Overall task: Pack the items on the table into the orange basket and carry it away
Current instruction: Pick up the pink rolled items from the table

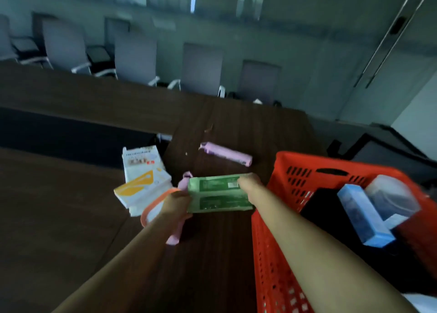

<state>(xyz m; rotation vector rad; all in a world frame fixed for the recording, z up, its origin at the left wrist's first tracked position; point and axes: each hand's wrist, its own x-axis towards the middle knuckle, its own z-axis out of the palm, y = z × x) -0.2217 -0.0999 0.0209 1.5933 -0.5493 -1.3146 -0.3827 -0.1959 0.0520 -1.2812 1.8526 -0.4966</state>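
A green pack (218, 193) hangs just above the dark wooden table (71, 206), gripped at both ends. My left hand (176, 205) holds its left end and my right hand (248, 182) its right end. The orange basket (279, 187) stands at the right, touching my right forearm. Inside it lie a light blue box (364, 214), a clear lidded tub (392, 194) and something black. On the table remain a pink case (227, 153), a pink item (176, 236) partly under my left hand, white and yellow boxes (142, 171) and an orange-rimmed object (151, 208).
Several grey office chairs (134, 52) line the table's far side. A dark gap (71, 137) runs between table sections at the left. A black chair (378, 147) stands behind the basket. A glass door (390, 41) is at the far right.
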